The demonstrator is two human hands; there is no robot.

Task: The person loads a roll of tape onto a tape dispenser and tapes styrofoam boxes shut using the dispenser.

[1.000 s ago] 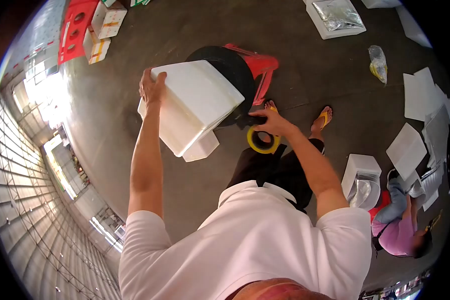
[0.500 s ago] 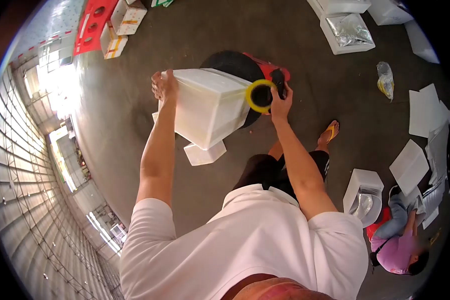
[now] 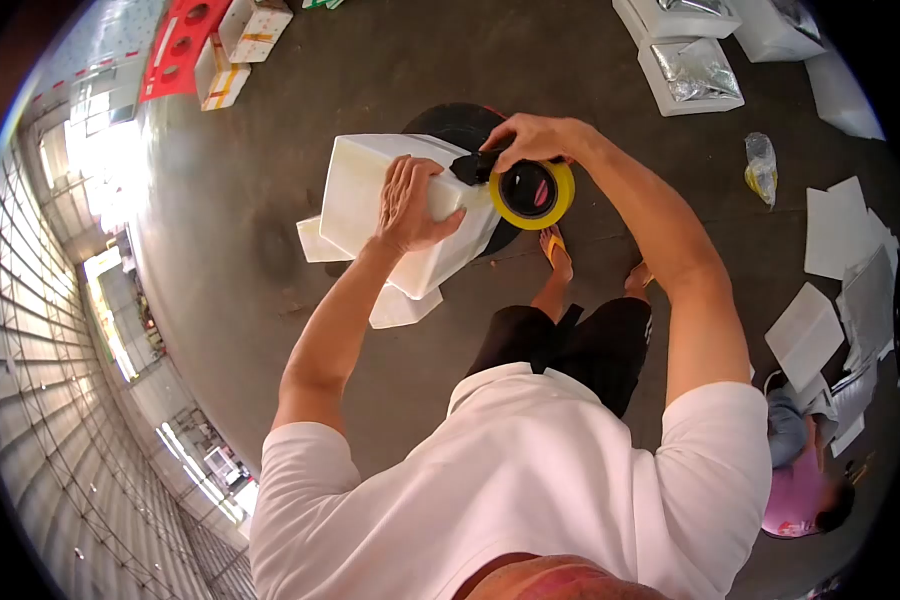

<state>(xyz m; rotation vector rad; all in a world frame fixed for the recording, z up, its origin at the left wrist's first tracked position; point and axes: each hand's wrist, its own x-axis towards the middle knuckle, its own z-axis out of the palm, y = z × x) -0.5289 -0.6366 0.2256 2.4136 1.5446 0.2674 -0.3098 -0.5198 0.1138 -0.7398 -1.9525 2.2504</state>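
A white foam box [image 3: 355, 200] stands in front of me, over a round black disc [image 3: 450, 122]. Flat on its near upper face lies my left hand [image 3: 410, 200], fingers together and stretched out, thumb spread away. My right hand [image 3: 535, 140] grips a black tape dispenser [image 3: 475, 167] from above, at the box's right end. A large yellow tape roll [image 3: 563, 195] sits on the dispenser, below my fingers. The dispenser's black head overlaps the box's right edge in this view.
Smaller white foam pieces [image 3: 405, 308] show below the box and at its left. Foam boxes with silver liners [image 3: 690, 75] stand at upper right. White panels [image 3: 805, 330] lie along the right side, near a seated person in purple [image 3: 800, 490]. Foam boxes with orange tape [image 3: 222, 75] are upper left.
My left hand has moved from the box's far left end onto its near upper face. My right hand has swung over the dispenser, whose head now meets the box's right end.
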